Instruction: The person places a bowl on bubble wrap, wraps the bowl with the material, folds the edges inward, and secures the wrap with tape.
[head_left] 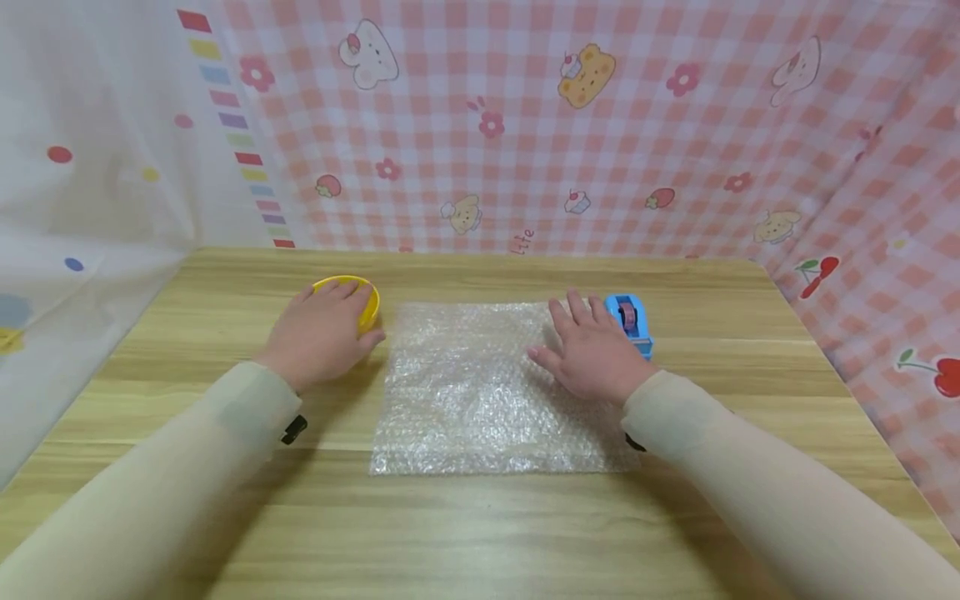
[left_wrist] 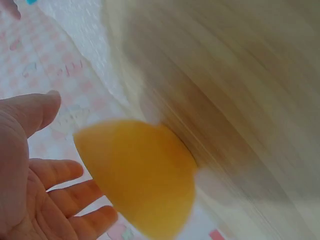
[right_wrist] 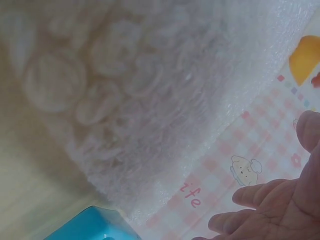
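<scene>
A yellow bowl (head_left: 372, 312) stands upright on the left of the table. My left hand (head_left: 321, 337) is over it with fingers spread, hiding much of its inside. In the left wrist view, those fingers reach to the rim of the bowl (left_wrist: 142, 175) without curling round it; whether they touch it I cannot tell. A square sheet of clear bubble wrap (head_left: 465, 392) lies flat in the middle. Above its right part hovers my right hand (head_left: 596, 354), fingers apart and holding nothing. Just beyond that hand is a blue tape dispenser (head_left: 622, 305) with a pinkish roll, partly covered by the hand.
The wood-grain table (head_left: 450, 542) ends at a pink checked cloth (head_left: 525, 167) behind and on the right. White dotted cloth (head_left: 97, 167) closes off the left side.
</scene>
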